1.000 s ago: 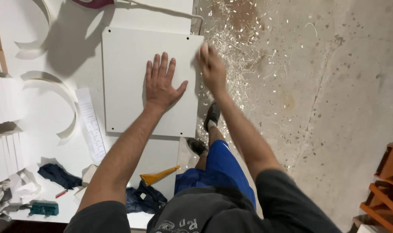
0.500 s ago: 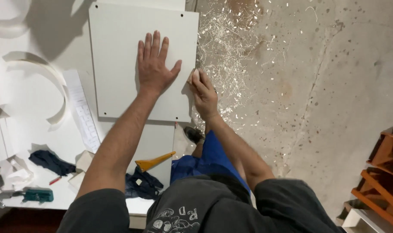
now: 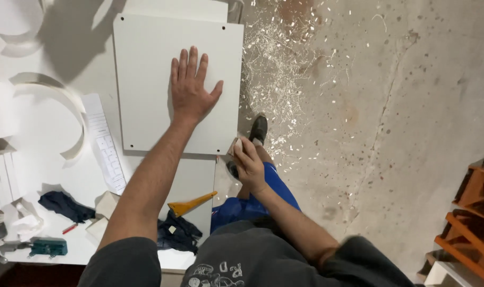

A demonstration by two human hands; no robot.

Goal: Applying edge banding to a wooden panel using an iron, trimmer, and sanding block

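On bench, my left hand [image 3: 191, 93] flat, fingers spread, pressing white panel [image 3: 146, 79], my right hand [image 3: 248, 163] gripping small block [image 3: 235, 145] at panel's near corner.

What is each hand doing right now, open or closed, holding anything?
Left hand: open, flat on the white panel.
Right hand: closed on a small pale block at the panel's near corner.

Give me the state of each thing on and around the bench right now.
White panel: flat on the bench, pinned by the left hand.
Left hand: open, palm down, fingers spread.
Right hand: closed on a small block at the panel's near right corner.
Yellow scraper: lying loose on the bench.
Dark cloth: crumpled at the bench edge.
Floor: strewn with pale shavings.
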